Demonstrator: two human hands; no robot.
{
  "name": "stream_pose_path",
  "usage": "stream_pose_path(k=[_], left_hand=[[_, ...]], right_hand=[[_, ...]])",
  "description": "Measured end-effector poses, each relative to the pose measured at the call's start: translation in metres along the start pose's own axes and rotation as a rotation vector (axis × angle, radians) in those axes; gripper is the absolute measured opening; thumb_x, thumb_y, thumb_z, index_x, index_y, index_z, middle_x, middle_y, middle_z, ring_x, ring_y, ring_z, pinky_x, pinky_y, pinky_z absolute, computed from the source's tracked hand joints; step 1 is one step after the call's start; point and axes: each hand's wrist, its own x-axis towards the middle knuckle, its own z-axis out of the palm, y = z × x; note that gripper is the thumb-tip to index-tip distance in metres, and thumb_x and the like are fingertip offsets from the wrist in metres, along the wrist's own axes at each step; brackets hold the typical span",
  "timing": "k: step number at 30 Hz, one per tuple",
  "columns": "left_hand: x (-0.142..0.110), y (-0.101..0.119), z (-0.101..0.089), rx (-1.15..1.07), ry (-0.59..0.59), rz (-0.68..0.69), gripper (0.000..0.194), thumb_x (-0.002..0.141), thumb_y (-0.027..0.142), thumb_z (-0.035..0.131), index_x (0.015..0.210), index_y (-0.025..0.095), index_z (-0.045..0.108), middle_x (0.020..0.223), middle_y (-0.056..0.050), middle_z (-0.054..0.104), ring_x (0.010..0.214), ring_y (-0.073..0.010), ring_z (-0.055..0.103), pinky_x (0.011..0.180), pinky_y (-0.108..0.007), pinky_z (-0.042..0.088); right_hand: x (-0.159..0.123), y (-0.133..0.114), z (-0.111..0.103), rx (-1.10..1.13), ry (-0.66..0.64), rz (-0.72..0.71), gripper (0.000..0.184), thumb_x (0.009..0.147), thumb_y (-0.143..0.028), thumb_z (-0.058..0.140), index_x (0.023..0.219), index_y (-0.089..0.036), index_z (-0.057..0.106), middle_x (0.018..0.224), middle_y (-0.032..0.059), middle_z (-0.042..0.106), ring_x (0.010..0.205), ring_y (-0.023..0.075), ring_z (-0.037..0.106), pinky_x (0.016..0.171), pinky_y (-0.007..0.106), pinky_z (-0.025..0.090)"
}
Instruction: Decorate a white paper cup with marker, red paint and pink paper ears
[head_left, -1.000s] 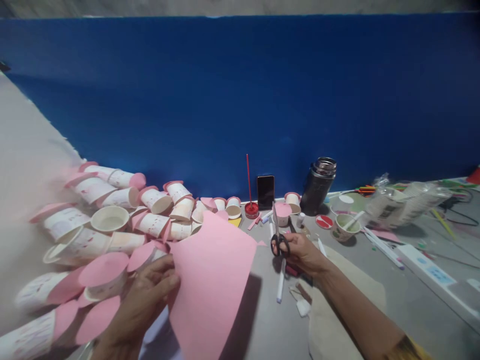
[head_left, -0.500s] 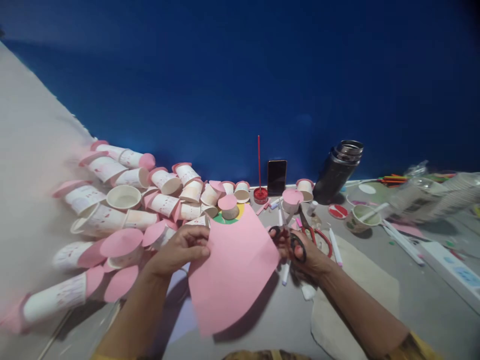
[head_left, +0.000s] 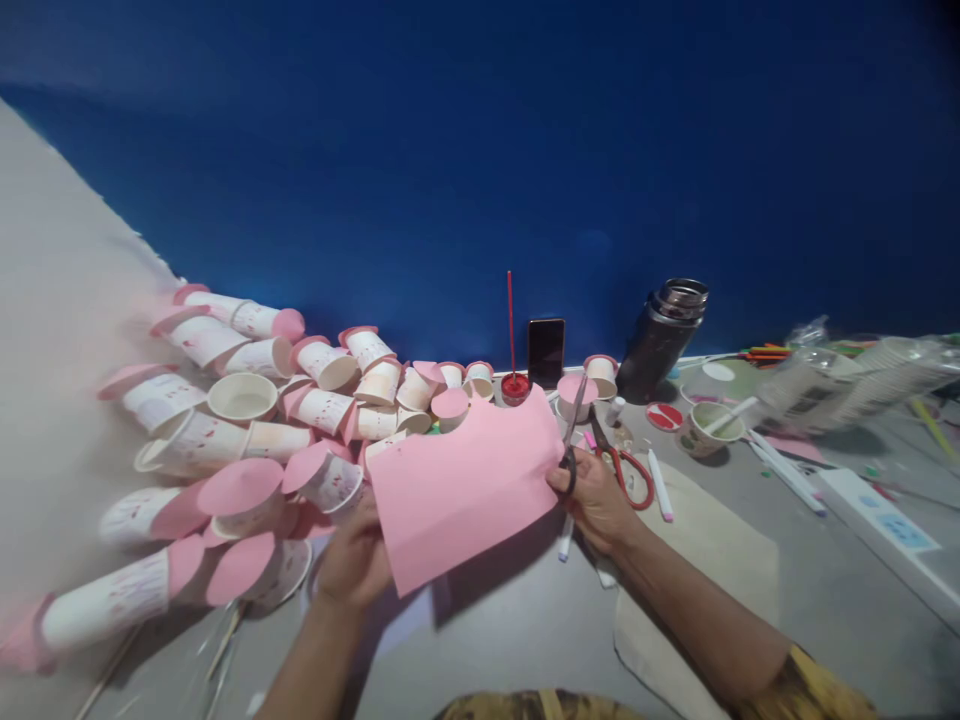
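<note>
Behind the gray table (head_left: pixel 517 640) stands a dark blue wall (head_left: pixel 375 180), right along the table's back edge. Over the middle of the table, a pink sheet of paper (head_left: pixel 469 490) is held up in the air, and its shadow falls below it. Its far edge is curvy. The left hand (head_left: pixel 356 560) holds the paper's left side, with some fingers hidden behind it. The right hand (head_left: pixel 596 495) grips black scissors (head_left: pixel 575 405) by the handles, blades pointing up, and its thumb is at the paper's right side. I cannot tell if the blades are spread.

Just beside the right hand are a red-handled tool (head_left: pixel 639 485) and a white marker (head_left: pixel 660 485). Under that arm lies a big pale sheet (head_left: pixel 697 570).

Lots of paper cups (head_left: pixel 244 397), many with round pink tops, fill the table's left side. Near the back edge are a red dish (head_left: pixel 515 388) with a red stick, a black phone (head_left: pixel 546 352) standing up, and a dark flask (head_left: pixel 664 340) with no lid on. Toward the right edge are a cup with a white stick (head_left: pixel 709 430), bagged white cups (head_left: pixel 862 390) and a long white power strip (head_left: pixel 885 515).
</note>
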Motion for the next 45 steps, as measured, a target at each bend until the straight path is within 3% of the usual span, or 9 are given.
stream_pose_path(k=[5,7,10,16,21,25,31,40,45], left_hand=[[-0.011,-0.077,0.030,0.085,-0.189,-0.293,0.068,0.060,0.022,0.097,0.124,0.026,0.075,0.110,-0.013,0.082,0.121,-0.0405,0.069,0.092,-0.055,0.061],[-0.003,-0.088,0.046,0.026,-0.150,-0.189,0.053,0.070,0.039,0.094,0.118,0.025,0.078,0.125,-0.013,0.078,0.135,-0.0407,0.061,0.102,-0.054,0.058],[0.012,-0.082,0.059,-0.095,-0.105,-0.003,0.050,0.082,0.050,0.082,0.119,0.016,0.079,0.125,-0.017,0.078,0.137,-0.0384,0.061,0.115,-0.048,0.051],[0.011,-0.049,0.050,-0.256,-0.084,0.049,0.052,0.091,0.046,0.072,0.135,0.016,0.072,0.124,-0.012,0.080,0.129,-0.0345,0.068,0.112,-0.044,0.055],[0.010,-0.037,0.035,-0.429,-0.209,0.044,0.050,0.099,0.032,0.058,0.148,0.021,0.062,0.134,-0.009,0.076,0.137,-0.0292,0.063,0.125,-0.044,0.042],[0.012,-0.040,0.034,-0.456,-0.233,0.068,0.054,0.101,0.034,0.056,0.153,0.024,0.056,0.138,-0.006,0.074,0.141,-0.0282,0.060,0.127,-0.043,0.039],[0.011,-0.051,0.043,-0.436,-0.194,0.050,0.049,0.096,0.037,0.065,0.143,0.023,0.068,0.134,-0.007,0.076,0.136,-0.0307,0.064,0.124,-0.043,0.043],[0.005,-0.058,0.049,-0.357,-0.172,0.050,0.057,0.091,0.045,0.073,0.137,0.012,0.072,0.130,-0.015,0.077,0.139,-0.0376,0.060,0.127,-0.049,0.040],[0.004,-0.064,0.043,-0.375,-0.085,0.035,0.044,0.090,0.038,0.074,0.125,0.012,0.078,0.125,-0.015,0.079,0.128,-0.0356,0.070,0.119,-0.045,0.050]], right_hand=[[-0.004,0.005,0.009,0.054,0.040,0.054,0.047,0.053,-0.036,0.097,0.086,-0.020,0.066,0.074,-0.0004,0.070,0.063,0.0162,0.063,0.059,0.028,0.054],[-0.006,0.008,0.011,0.017,0.040,0.058,0.047,0.051,-0.034,0.098,0.082,-0.020,0.065,0.070,-0.0021,0.067,0.057,0.0125,0.057,0.052,0.024,0.048],[-0.007,0.011,0.010,-0.078,0.015,0.038,0.044,0.053,-0.036,0.098,0.077,-0.019,0.065,0.064,-0.0039,0.062,0.055,0.0104,0.051,0.050,0.022,0.044],[-0.008,0.001,-0.003,-0.112,-0.181,0.083,0.066,0.062,-0.072,0.089,0.095,-0.018,0.070,0.081,0.0049,0.069,0.063,0.0128,0.054,0.054,0.024,0.041],[-0.018,-0.002,-0.001,-0.222,-0.334,0.184,0.066,0.072,-0.081,0.076,0.087,-0.017,0.067,0.065,0.0028,0.064,0.052,0.0105,0.040,0.051,0.026,0.025],[-0.024,0.002,0.005,-0.226,-0.359,0.193,0.070,0.069,-0.085,0.075,0.084,-0.018,0.064,0.061,0.0011,0.062,0.050,0.0097,0.035,0.051,0.026,0.022],[-0.029,0.006,0.009,-0.231,-0.397,0.178,0.075,0.069,-0.092,0.069,0.083,-0.019,0.064,0.060,0.0019,0.061,0.051,0.0106,0.035,0.051,0.027,0.023],[-0.027,0.007,0.008,-0.265,-0.364,0.107,0.072,0.071,-0.089,0.070,0.078,-0.018,0.064,0.055,-0.0002,0.057,0.053,0.0117,0.041,0.054,0.026,0.030],[-0.027,0.007,0.008,-0.251,-0.364,0.124,0.069,0.071,-0.085,0.074,0.077,-0.017,0.063,0.053,-0.0009,0.057,0.051,0.0111,0.042,0.054,0.026,0.031]])
